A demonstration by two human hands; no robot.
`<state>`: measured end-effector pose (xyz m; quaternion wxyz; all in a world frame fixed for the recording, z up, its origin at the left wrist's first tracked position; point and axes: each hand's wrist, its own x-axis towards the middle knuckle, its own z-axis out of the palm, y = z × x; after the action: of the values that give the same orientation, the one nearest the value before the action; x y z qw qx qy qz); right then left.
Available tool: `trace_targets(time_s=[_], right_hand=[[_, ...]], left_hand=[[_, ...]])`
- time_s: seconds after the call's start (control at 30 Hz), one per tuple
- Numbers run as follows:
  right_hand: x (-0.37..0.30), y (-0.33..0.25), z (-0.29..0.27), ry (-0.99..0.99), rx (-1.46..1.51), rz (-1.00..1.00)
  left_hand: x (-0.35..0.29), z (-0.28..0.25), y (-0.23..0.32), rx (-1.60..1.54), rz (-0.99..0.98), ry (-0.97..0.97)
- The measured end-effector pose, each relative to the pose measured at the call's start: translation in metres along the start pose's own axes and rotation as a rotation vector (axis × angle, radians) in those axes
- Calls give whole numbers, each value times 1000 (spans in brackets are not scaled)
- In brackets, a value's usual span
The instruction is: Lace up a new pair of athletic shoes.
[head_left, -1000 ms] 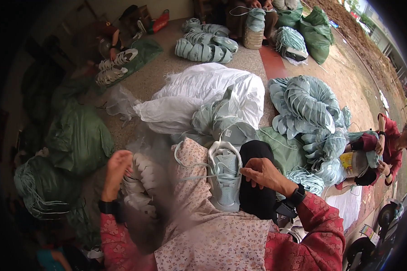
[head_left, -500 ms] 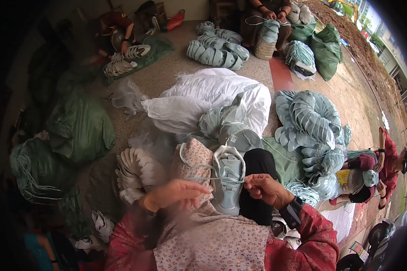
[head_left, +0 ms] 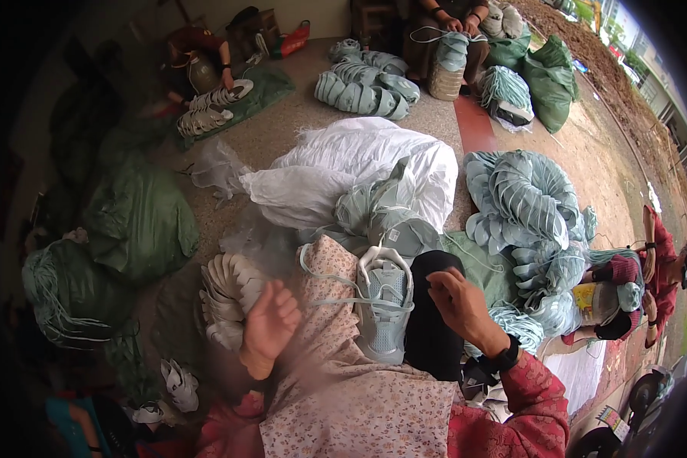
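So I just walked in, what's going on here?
A pale blue shoe rests in the person's lap, toe toward them, with a lace trailing left over flowered cloth. The left hand is raised to the left of the shoe; the right hand, fingers curled, is to its right, by the black-covered knee. Neither seems to grip the shoe. Beyond lie a white sack and a stack of pale blue pieces.

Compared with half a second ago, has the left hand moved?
Yes. Judged against the white sack, the left hand has moved left, farther from the shoe.
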<state>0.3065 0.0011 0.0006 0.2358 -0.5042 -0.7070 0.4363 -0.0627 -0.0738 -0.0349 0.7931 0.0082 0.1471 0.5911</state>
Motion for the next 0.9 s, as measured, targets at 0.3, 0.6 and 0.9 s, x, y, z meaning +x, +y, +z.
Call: trace_targets(time_s=[0.3, 0.6, 0.9], right_hand=[[67, 3, 33, -212, -445, -682], [73, -11, 31, -281, -229, -575], [76, 10, 54, -161, 667, 42]], left_hand=[[-16, 44, -35, 210, -492, 15], [7, 40, -53, 201, -338, 49], [-11, 11, 18, -23, 182, 142]])
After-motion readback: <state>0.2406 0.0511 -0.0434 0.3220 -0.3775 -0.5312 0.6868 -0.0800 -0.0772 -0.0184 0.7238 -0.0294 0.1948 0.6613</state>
